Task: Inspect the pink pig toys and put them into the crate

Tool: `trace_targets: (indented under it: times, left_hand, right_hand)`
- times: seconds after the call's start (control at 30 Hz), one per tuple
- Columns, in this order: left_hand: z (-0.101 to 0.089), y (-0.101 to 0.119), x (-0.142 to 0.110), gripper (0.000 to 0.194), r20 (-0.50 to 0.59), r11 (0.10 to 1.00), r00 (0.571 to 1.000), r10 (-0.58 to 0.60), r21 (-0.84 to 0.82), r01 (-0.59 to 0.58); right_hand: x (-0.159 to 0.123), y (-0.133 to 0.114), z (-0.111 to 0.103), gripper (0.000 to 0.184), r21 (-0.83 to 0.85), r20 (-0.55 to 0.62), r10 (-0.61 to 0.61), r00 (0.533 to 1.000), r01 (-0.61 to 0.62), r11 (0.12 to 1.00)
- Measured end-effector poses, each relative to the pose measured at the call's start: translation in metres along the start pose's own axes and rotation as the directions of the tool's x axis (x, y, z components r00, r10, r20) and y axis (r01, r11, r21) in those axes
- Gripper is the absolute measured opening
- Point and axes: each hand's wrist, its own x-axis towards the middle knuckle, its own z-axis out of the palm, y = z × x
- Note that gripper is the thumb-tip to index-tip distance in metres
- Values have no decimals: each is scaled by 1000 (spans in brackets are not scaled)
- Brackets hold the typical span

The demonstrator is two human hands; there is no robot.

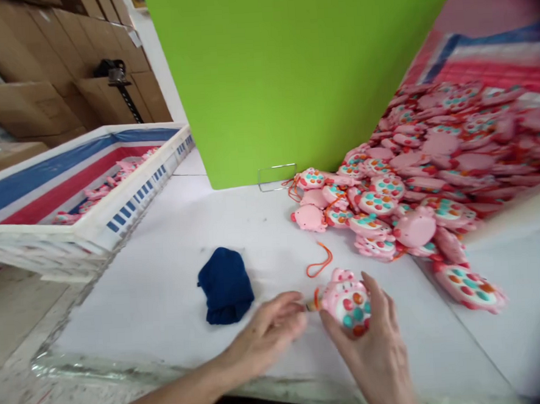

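Note:
My right hand (383, 347) is closed around a pink pig-like toy (344, 300) with red, teal and orange round buttons, its button face up. A short orange strap (317, 298) shows at the toy's left side. My left hand (277, 326) is just left of the toy, its fingers curled together and slightly blurred. At its fingertips is a small tan piece (310, 305), too small and smeared to name. Beyond the held toy, a loose orange cord loop (319, 263) lies on the white table (164, 269). A folded dark blue cloth (226, 285) rests left of my hands.
A large heap of similar pink toys (380, 201) spreads over the right and back right. A green panel (290, 79) stands at the back, with a bent wire frame (277, 177) at its foot. Left is a white crate (88, 225) with pink toys inside; cardboard boxes (26, 110) lie behind.

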Motion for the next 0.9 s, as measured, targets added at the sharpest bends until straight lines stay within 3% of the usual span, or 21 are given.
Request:
trace_targets:
  times: [0.07, 0.13, 0.23, 0.3, 0.33, 0.4, 0.5, 0.6, 0.77, 0.9]
  left_hand:
    - [17, -7, 12, 51, 15, 962, 1000, -18, -271, 21]
    - [19, -15, 19, 51, -50, 916, 997, -52, -400, 28]
    - [9, -22, 19, 56, -134, 876, 978, -160, -476, 78]
    - [2, -24, 15, 58, -159, 858, 965, -210, -503, 104]
    - [1, -24, 13, 58, -163, 855, 962, -218, -508, 108]
    - [0, -23, 9, 55, -139, 863, 971, -192, -495, 100]
    - [1, -22, 5, 50, -102, 905, 994, -51, -425, 3]
    - [-3, -20, 1, 45, -134, 951, 990, 42, -300, -81]
    - [-12, -18, -3, 42, -119, 980, 992, 43, -190, -65]
    - [-6, -25, -6, 75, -123, 947, 992, 1, -318, -40]
  right_hand:
    - [-14, -19, 13, 80, 103, 28, -11, 1000, 8, 995]
    - [-25, -25, 21, 80, 270, 99, 31, 995, -57, 961]
    - [-33, -17, 21, 79, 554, 278, 190, 941, -319, 769]
    - [-34, -10, 18, 77, 611, 414, 261, 872, -478, 631]
    - [-34, -8, 17, 75, 607, 449, 278, 849, -518, 603]
    - [-35, -7, 17, 70, 584, 460, 299, 836, -539, 607]
    - [-39, -12, 21, 63, 592, 403, 316, 859, -508, 626]
    - [-45, -18, 25, 61, 649, 397, 316, 862, -507, 568]
    - [-48, -22, 26, 50, 648, 496, 320, 807, -590, 482]
    - [-45, -24, 28, 44, 675, 510, 321, 798, -602, 426]
